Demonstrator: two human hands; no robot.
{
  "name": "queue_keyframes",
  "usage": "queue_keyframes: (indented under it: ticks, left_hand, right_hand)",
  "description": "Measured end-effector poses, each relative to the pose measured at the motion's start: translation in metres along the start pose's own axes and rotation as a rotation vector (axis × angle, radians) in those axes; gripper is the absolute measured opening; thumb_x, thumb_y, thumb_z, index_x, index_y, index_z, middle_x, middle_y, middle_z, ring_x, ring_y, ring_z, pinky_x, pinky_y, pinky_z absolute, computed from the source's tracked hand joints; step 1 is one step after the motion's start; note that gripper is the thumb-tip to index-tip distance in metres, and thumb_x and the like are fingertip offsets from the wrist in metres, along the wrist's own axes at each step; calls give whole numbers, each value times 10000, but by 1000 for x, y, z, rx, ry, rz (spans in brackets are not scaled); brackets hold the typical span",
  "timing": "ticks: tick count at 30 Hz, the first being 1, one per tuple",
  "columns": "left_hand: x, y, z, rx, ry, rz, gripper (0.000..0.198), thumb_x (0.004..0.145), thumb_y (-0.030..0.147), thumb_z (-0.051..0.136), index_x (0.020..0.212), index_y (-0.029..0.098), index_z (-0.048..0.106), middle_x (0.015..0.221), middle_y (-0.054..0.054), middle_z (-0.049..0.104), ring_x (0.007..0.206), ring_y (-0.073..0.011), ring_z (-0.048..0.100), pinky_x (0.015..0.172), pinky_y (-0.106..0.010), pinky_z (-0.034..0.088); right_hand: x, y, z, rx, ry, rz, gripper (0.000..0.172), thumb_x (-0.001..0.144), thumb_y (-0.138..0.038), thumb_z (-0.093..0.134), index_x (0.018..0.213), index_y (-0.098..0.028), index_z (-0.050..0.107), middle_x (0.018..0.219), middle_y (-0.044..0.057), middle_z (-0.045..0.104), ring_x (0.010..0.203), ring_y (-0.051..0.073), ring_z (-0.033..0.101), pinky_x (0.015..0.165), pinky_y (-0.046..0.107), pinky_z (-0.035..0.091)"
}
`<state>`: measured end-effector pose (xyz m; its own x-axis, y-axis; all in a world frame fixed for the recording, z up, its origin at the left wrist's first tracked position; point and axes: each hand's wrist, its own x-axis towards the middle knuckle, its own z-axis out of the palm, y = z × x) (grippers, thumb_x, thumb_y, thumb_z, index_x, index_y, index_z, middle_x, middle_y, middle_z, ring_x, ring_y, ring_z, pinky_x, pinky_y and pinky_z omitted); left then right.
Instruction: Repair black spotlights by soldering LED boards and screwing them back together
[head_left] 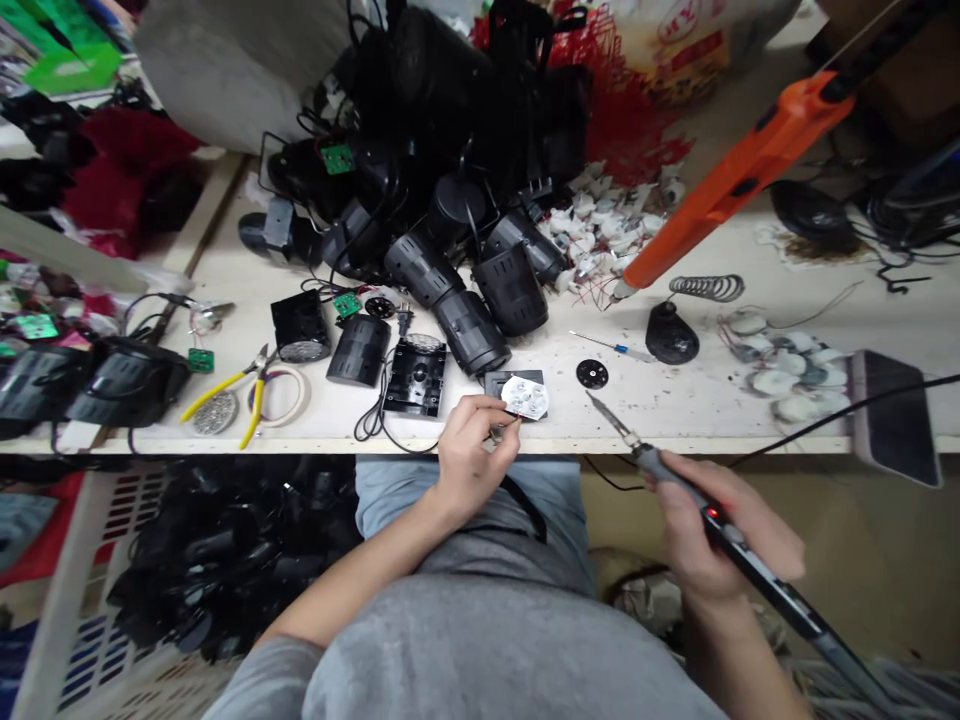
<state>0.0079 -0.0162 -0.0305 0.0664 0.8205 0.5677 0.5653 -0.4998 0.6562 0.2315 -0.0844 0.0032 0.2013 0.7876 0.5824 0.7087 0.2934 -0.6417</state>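
Note:
My right hand [724, 530] is wrapped round a grey-and-black soldering iron [709, 510] with a small red light on its handle. The iron's pointed tip is just above the table's front edge, near a round black disc with holes [592, 374]. At the table edge, my left hand [480, 447] has its fingers pinched together, and what lies between them is too small to tell. Those fingertips touch the near side of a white LED plate [525, 397], which rests on a flat black piece [495, 382]. An opened black housing half [417, 378] lies left of it.
An orange electric screwdriver [735, 190] hangs over the right side. Black cylindrical housings [510, 290] are heaped at the back. Yellow-handled pliers [255, 400], a tape roll [281, 395], a blue-handled screwdriver [619, 348] and several white parts [787, 370] lie along the table [555, 435].

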Motion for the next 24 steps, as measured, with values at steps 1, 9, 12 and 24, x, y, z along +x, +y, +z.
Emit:
queue_keyframes:
  ticks: [1, 9, 12, 24]
  left_hand:
    - [0, 0, 1, 4, 9, 1, 69, 902, 137, 668, 858, 186, 647, 915, -52, 688, 868, -151, 689, 743, -271, 572]
    - [-4, 1, 4, -4, 47, 2, 82, 886, 112, 689, 875, 189, 665, 878, -34, 675, 826, -136, 674, 716, -247, 571]
    - [-5, 0, 5, -5, 54, -2, 91, 886, 105, 693, 890, 193, 669, 877, -31, 672, 829, -137, 673, 718, -248, 569]
    - [-4, -2, 6, 84, 2, 19, 71, 963, 213, 627, 895, 196, 626, 929, -49, 641, 885, -162, 648, 787, -297, 560]
  right_hand:
    - [-1, -3, -1, 17, -36, -59, 241, 859, -122, 721, 1084, -202, 753, 929, 43, 773, 786, 195, 734, 746, 327, 598]
    - [-8, -4, 3, 95, -96, -143, 277, 870, -79, 682, 1115, -205, 720, 888, 39, 761, 744, 176, 711, 672, 299, 608]
    - [-11, -5, 5, 134, -105, -148, 255, 867, -73, 675, 1090, -189, 718, 858, 41, 757, 725, 172, 708, 667, 293, 608]
    - [-6, -9, 6, 159, -109, -164, 217, 868, -92, 658, 1038, -206, 731, 831, 36, 768, 689, 179, 722, 654, 303, 633]
